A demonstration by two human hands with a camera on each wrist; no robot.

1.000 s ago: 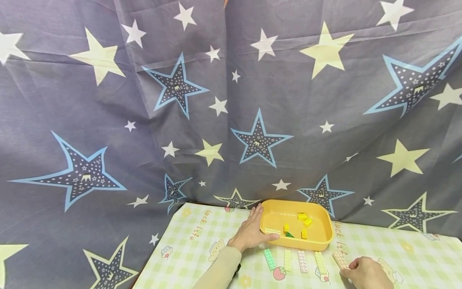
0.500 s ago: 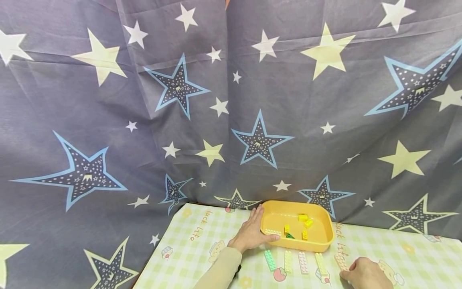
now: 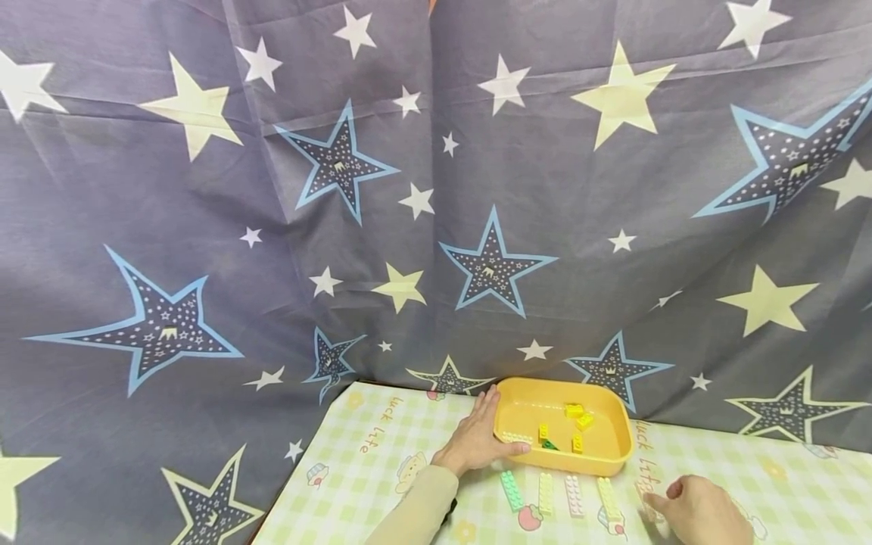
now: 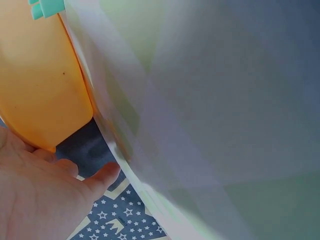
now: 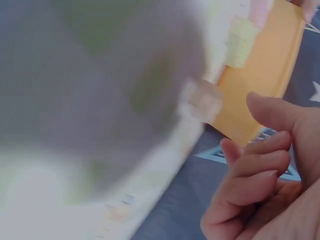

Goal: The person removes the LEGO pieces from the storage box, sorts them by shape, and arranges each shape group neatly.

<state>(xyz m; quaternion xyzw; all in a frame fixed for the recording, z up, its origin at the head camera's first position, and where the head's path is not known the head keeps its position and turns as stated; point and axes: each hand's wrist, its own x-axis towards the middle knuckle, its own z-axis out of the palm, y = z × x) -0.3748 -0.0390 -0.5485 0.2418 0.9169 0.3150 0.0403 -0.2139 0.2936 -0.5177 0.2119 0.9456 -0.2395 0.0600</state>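
My left hand (image 3: pixel 477 439) rests against the near left corner of a yellow-orange tray (image 3: pixel 623 458), fingers straight along its left side and thumb at the front rim. My right hand (image 3: pixel 702 509) is by a peach toy brick (image 3: pixel 649 496) on the table. In the right wrist view a gap shows between thumb and index finger, with nothing in it; the other fingers are loosely curled. That brick (image 5: pixel 205 102) lies apart from them. To its left stand a green brick (image 3: pixel 511 492), a pale yellow brick (image 3: pixel 546 493), a pink brick (image 3: pixel 574 496) and a yellow brick (image 3: pixel 608 498) in a row.
Inside the tray lie several small yellow bricks (image 3: pixel 577 443), a dark green piece (image 3: pixel 549 445) and a pale studded brick (image 3: pixel 518 438). A checked cloth (image 3: pixel 381 469) covers the table. Behind its far edge hangs a grey star-patterned curtain (image 3: pixel 381 250).
My right hand has let go of the peach brick and drawn slightly right, away from it. The left hand stays at the tray. The head view has shifted a little.
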